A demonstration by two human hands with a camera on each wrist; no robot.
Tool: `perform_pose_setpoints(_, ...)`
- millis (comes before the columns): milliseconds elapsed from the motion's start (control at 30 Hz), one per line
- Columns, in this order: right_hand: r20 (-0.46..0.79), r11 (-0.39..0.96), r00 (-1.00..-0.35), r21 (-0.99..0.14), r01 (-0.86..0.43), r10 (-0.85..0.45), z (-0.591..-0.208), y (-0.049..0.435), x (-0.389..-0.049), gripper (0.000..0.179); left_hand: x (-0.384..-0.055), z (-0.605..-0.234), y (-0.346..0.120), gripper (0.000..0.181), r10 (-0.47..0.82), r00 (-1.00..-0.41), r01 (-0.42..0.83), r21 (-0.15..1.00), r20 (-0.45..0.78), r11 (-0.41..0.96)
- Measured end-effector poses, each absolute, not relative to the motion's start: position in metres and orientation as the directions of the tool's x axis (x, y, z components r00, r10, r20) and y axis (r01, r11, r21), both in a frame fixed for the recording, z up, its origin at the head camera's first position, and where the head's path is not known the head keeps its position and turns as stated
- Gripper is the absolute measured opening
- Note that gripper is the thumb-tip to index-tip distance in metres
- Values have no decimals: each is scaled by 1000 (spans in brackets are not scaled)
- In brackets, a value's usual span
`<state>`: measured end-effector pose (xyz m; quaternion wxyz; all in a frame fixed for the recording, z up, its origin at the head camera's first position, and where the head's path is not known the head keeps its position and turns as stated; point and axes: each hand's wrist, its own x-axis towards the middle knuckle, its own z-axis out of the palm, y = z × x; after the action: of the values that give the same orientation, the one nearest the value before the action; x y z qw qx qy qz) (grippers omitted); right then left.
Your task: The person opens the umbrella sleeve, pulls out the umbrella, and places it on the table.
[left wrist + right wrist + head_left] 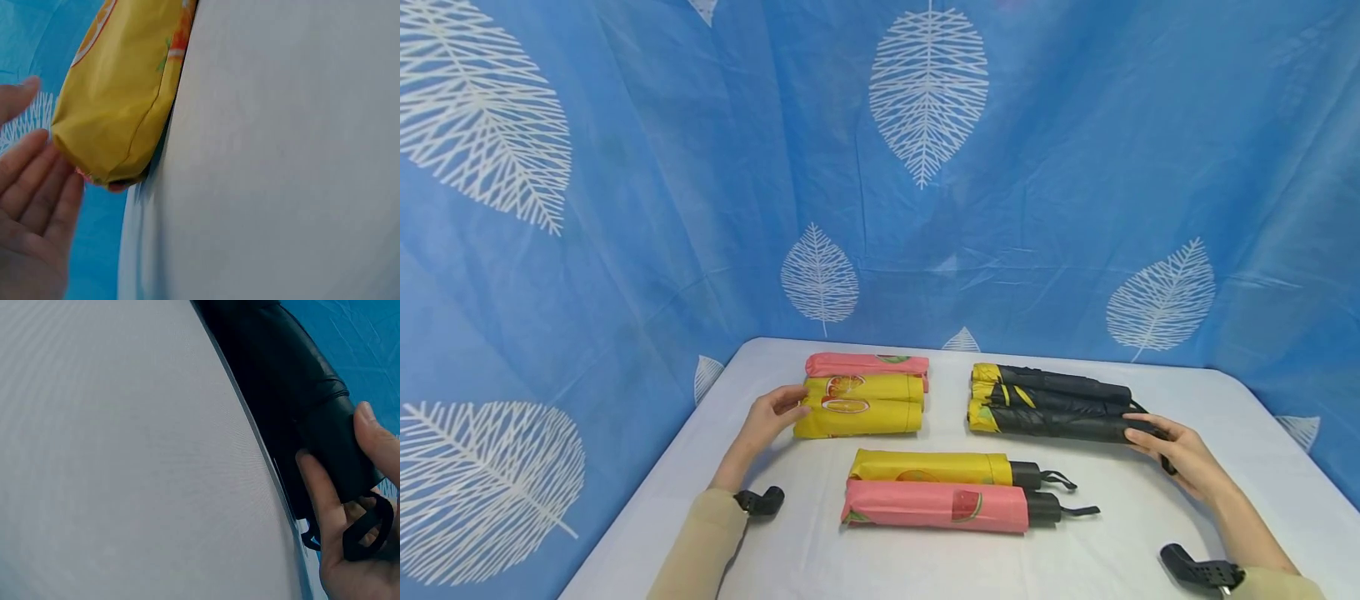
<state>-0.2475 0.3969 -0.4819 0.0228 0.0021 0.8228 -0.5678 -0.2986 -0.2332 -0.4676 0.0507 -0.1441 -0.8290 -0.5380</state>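
My left hand (771, 414) is at the left end of the nearer yellow folded umbrella (865, 421) with the orange-slice print. In the left wrist view the fingers (53, 187) lie straight against the end of its yellow cover (115, 106), thumb apart from it. My right hand (1180, 450) pinches the right end of the nearest black folded umbrella (1060, 423), which has a yellow left tip. In the right wrist view the thumb and a finger sit on either side of that black end (331, 437), and a black wrist strap (365, 534) loops by the palm.
Behind the near yellow umbrella lie another yellow one (887, 386) and a pink one (865, 363). More black umbrellas (1060, 382) lie behind the held one. Closer in are a yellow umbrella (955, 465) and a pink watermelon-print one (925, 506). A blue leaf-print curtain (1000, 250) surrounds the white table (820, 558).
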Motion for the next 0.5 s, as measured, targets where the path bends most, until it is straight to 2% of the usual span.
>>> perform_pose_setpoints(100,-38,455,-999,-890,31,-7,-485,397,-248,60,-296,-462,-232,44,157,-947,318,876,278,363)
perform_pose_setpoints(233,-31,518,-999,-855,32,10,-486,397,-247,65,-290,-450,-223,42,182,-929,368,858,323,359)
perform_pose_setpoints(367,-28,556,-999,-830,40,31,-486,396,-247,67,-280,-436,-207,40,255,-898,430,837,358,339)
perform_pose_setpoints(500,-17,587,-999,-808,40,45,-486,395,-247,71,-266,-419,-187,40,367,-868,448,847,335,286)
